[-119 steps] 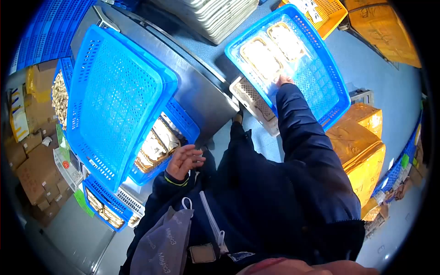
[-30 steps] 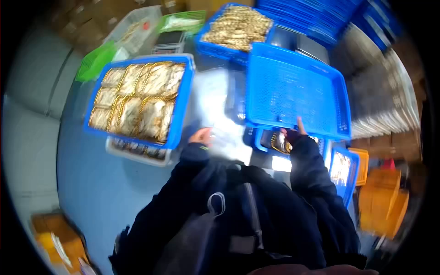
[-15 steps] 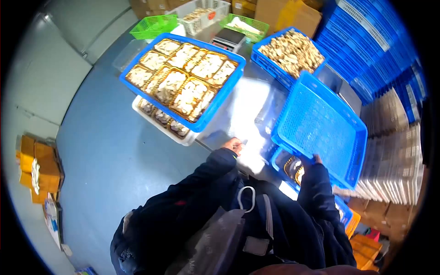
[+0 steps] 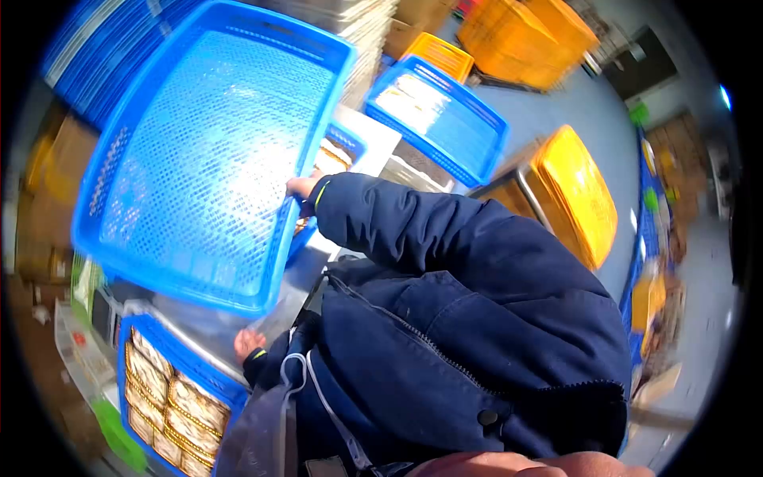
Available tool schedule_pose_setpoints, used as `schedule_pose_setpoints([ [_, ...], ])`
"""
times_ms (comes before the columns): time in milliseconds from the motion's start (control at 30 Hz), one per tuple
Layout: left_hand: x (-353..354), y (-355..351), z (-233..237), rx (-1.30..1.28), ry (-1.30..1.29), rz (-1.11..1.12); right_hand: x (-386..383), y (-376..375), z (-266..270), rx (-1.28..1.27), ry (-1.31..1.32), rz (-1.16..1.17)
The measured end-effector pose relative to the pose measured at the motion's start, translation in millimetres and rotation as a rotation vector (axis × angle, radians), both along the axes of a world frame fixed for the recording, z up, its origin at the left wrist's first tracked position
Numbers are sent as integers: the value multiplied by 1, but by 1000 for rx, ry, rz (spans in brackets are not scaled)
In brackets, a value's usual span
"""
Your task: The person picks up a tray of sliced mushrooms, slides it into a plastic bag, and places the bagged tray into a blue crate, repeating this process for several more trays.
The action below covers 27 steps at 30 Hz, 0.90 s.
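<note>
An empty blue mesh basket [image 4: 207, 159] is held up, tilted, by my right hand [image 4: 304, 188], whose fingers grip its near side rim. Below and beside my right hand, another blue basket [image 4: 350, 141] with packed trays in it shows partly from under the raised one. My left hand [image 4: 249, 343] is near the lower edge of the raised basket, not touching it, with its fingers blurred and partly curled. To the left of that hand lies a blue basket [image 4: 236, 389] filled with gold-edged trays [image 4: 195, 405] of pale sliced pieces.
A blue basket [image 4: 485, 163] holding a few trays stands beyond my right arm, by an orange crate [image 4: 445, 54]. An orange-yellow bin [image 4: 584, 199] is at the right. Stacked blue baskets [image 4: 95, 63] rise at the upper left, near cardboard boxes [image 4: 73, 163].
The view has swung to the right. My right hand still grips the empty blue basket, which now appears closer and larger. The orange bin and the blue basket by the crate have come into view.
</note>
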<state>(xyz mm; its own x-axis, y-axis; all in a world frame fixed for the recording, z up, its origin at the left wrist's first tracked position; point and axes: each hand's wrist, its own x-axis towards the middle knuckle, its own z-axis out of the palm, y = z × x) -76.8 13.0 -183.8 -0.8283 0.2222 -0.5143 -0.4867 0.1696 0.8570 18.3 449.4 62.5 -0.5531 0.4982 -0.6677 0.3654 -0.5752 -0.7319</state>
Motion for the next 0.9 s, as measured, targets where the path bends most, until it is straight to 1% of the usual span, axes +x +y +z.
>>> schedule_pose_setpoints([
  [33, -2, 6, -6, -91, 36, 143, 15, 8, -1, 67, 14, 49],
  [67, -2, 10, 5, 39, 29, 144, 31, 11, -3, 5, 115, -29],
  [100, -28, -17, -25, 94, -103, 75, 30, -10, -9, -23, 194, -97],
  [133, -54, -46, -56, 137, -234, 1, 39, -17, -27, 83, 270, -49],
  [167, -50, -39, -48, 46, -92, -62, 57, -16, -18, 132, 303, -67],
  [200, -45, -30, -36, -55, 51, -113, 82, -11, 7, 128, 301, -131],
  [233, -51, -25, -33, -16, 40, -158, 110, -3, 37, 113, 294, -205],
  [267, -46, -14, -13, -64, 45, -117, 134, 5, 61, 96, 289, -272],
  [300, -35, -1, 11, -110, 50, -72, 157, 22, 54, -38, 336, -326],
  [333, -28, 10, 26, -101, 62, -40, 187, 33, 83, 127, 342, -324],
  [400, -27, 14, 29, -62, 109, -92, 236, 64, 75, 15, 376, -498],
  [433, -24, 15, 30, -42, 131, -110, 252, 66, 79, 99, 388, -676],
  [467, -18, 20, 43, -42, 145, -152, 286, 78, 93, 157, 191, -532],
  [500, -18, 22, 42, -24, 150, -147, 321, 100, 75, 164, 258, -487],
  [533, -18, 22, 38, -6, 154, -139, 336, 100, 71, 205, 365, -678],
  [600, -12, 24, 37, 52, 182, -87, 387, 124, 53, 176, 268, -935],
  [633, -9, 25, 39, 24, 193, -79, 402, 115, 66, 131, 209, -1066],
  [700, -4, 29, 44, -33, 213, -70, 472, 132, 39, 37, 186, -1205],
  [733, -4, 32, 46, -114, 192, -63, 482, 127, 31, 144, 152, -1350],
  [767, -1, 36, 49, -118, 196, -61, 492, 113, 24, 253, 114, -1495],
  [900, 8, 59, 68, -163, 208, -89, 553, 81, -18, 268, 120, -1699],
])
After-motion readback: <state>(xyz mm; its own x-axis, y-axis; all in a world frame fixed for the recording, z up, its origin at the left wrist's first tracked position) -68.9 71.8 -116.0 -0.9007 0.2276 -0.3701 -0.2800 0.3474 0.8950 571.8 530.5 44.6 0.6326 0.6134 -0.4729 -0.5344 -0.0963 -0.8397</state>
